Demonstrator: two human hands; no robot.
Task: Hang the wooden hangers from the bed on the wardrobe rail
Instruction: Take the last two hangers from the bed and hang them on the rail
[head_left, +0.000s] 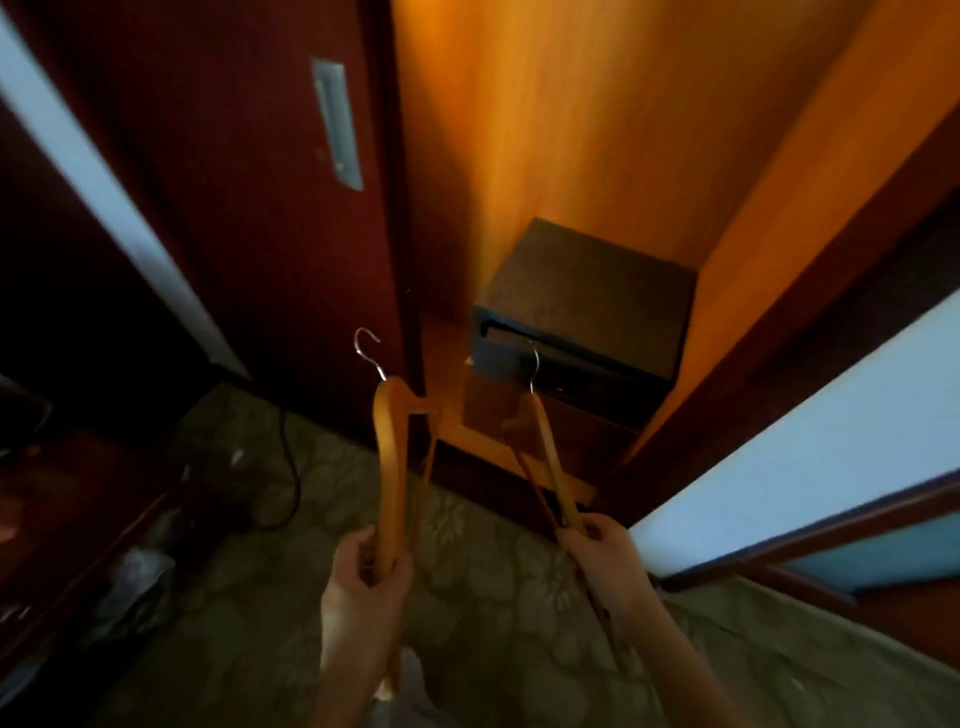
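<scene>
I stand before an open wardrobe (597, 130) with warm orange wood inside. My left hand (363, 571) grips one wooden hanger (388, 467) by its lower end, its metal hook pointing up near the door edge. My right hand (602, 545) holds a second wooden hanger (550, 457) the same way, hook up in front of the safe. Both hangers stand roughly upright, a little apart from each other. The wardrobe rail is not in view.
A dark safe (587, 291) sits on the wardrobe floor. The dark red sliding door (249, 208) with a metal recessed handle (337, 122) is at the left. A black cable (291, 467) lies on the patterned carpet (493, 597). Dark furniture stands at the lower left.
</scene>
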